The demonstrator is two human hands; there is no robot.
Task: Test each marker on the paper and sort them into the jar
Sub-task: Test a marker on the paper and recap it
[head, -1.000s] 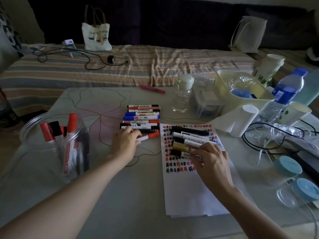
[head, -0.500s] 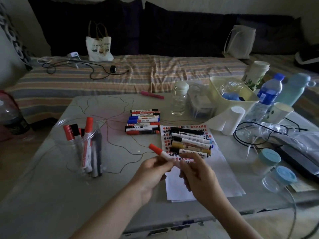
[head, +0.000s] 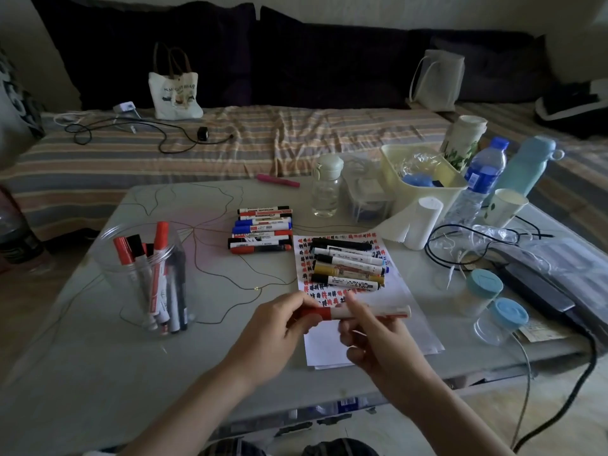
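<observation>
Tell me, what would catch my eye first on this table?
Probably the two hands in front, left hand and right hand, holding a red marker level above the paper. Next, the clear jar of markers at the left, and the row of markers lying mid-table.
</observation>
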